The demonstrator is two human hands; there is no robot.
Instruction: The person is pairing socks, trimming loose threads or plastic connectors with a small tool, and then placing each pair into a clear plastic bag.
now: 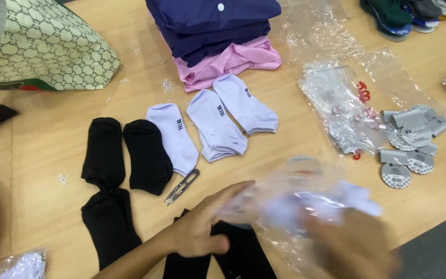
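Left hand (200, 230): we pinch the crinkly clear plastic bag (295, 201), steadying its mouth.
Right hand (354, 245): blurred (grip unclear), near right, at white socks (354, 201) inside.

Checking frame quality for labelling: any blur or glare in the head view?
Head view: right hand and the clear plastic bag it holds are smeared by motion blur; left hand only slightly soft. White socks, black socks and snips sharp. Glare on the empty plastic wrappers; lighting even, shadows soft.
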